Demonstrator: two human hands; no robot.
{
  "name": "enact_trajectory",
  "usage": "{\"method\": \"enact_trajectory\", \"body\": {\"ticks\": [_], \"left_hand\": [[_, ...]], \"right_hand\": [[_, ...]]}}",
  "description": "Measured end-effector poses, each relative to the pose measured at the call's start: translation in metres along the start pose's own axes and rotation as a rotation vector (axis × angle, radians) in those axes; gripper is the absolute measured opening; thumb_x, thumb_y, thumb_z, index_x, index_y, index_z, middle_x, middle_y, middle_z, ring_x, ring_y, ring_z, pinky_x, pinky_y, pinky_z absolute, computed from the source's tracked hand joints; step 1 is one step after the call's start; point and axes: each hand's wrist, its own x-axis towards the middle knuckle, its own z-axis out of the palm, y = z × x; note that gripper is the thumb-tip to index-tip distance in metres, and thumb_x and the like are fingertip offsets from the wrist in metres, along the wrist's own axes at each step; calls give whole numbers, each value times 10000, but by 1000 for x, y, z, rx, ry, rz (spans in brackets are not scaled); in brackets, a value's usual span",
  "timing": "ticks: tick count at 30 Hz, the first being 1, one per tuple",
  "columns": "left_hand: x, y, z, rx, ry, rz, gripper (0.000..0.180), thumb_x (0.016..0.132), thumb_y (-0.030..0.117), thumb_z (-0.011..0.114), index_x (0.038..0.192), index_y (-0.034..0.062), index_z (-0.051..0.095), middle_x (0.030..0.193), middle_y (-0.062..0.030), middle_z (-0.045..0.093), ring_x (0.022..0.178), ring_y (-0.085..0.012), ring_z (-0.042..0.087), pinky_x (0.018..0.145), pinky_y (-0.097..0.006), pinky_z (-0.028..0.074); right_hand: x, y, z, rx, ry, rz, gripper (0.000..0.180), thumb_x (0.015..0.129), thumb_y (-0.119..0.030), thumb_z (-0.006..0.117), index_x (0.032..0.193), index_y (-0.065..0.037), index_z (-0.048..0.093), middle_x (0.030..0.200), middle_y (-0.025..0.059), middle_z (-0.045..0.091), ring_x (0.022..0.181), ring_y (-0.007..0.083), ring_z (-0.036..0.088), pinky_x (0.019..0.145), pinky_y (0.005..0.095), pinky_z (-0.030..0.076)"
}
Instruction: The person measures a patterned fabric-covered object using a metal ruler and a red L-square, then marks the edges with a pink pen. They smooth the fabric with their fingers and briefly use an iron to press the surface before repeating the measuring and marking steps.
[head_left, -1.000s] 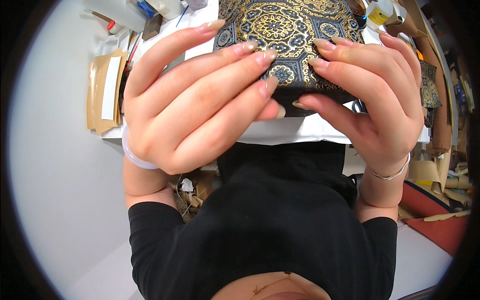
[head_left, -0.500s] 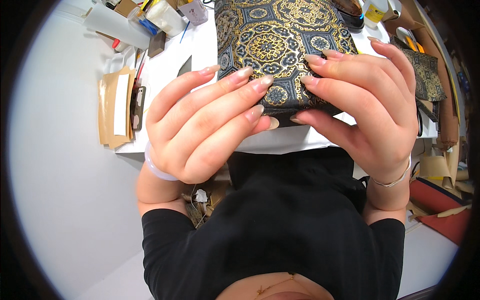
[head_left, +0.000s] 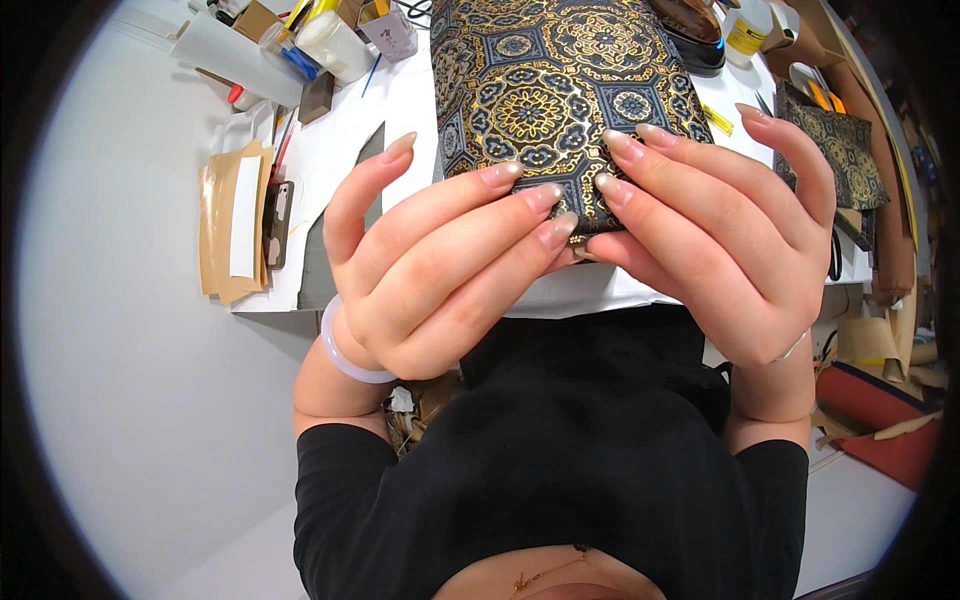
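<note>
A box-like piece covered in black and blue-grey brocade (head_left: 530, 110), patterned with gold medallions, lies in front of me with its near edge toward my body. My left hand (head_left: 440, 270) grips the left part of that edge, three fingertips resting on top and the index finger raised off the cloth. The left thumb is mostly hidden below. On the right part of the edge, my right hand (head_left: 730, 215) presses its fingertips on top while its thumb sits against the near side. One right finger is lifted away. The fingertips of both hands almost meet.
White paper (head_left: 565, 290) covers the table. Brown paper sheets (head_left: 220, 215) and a phone (head_left: 279, 225) lie at the left, with a white jar (head_left: 335, 50) farther back. To the right are a brocade piece (head_left: 845, 165), orange-handled scissors (head_left: 820, 97) and a yellow-labelled bottle (head_left: 745, 35).
My left hand has slid right along the near edge, closer to the right hand, and its index finger has lifted. The brocade piece has shifted slightly and its near side is now mostly covered.
</note>
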Motion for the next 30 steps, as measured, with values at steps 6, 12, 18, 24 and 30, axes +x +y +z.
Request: {"method": "enact_trajectory", "body": {"ticks": [6,12,18,24,30], "left_hand": [[5,5,-7,24,-31,-26,289,880,257,883,1106,190,718,1133,36,784,1069,-198,776,1110,-451,506],[3,-6,2,-3,74,10,278,872,284,892,1069,145,755,1086,23,804,1011,-163,771,1033,-418,542],[3,0,8,-35,59,-46,359,940,419,804,1158,170,665,1142,25,783,1068,-189,743,1160,-497,455],[6,4,1,-28,-5,-112,389,839,410,859,1115,174,721,1140,24,789,1090,-201,743,1208,-520,412],[7,-1,-4,-129,-27,-153,356,832,358,860,1078,132,735,1120,-32,803,1111,-260,752,1226,-578,390]], "right_hand": [[-1,5,-6,69,-52,12,348,831,-347,881,1089,-133,785,1127,40,826,1101,218,778,1129,478,476],[-4,8,-7,108,-55,24,363,818,-302,891,1111,-125,772,1153,49,823,1123,232,776,1134,493,480],[-3,7,-8,70,-37,-5,298,859,-297,867,1087,-126,780,1117,51,828,1110,230,786,1093,487,526],[0,10,-12,123,-86,21,331,851,-360,859,1066,-123,776,1110,59,831,1112,238,788,1124,507,509],[-9,22,-11,219,-105,73,436,799,-354,887,1128,-107,745,1197,107,812,1177,311,763,1210,566,419]]}}
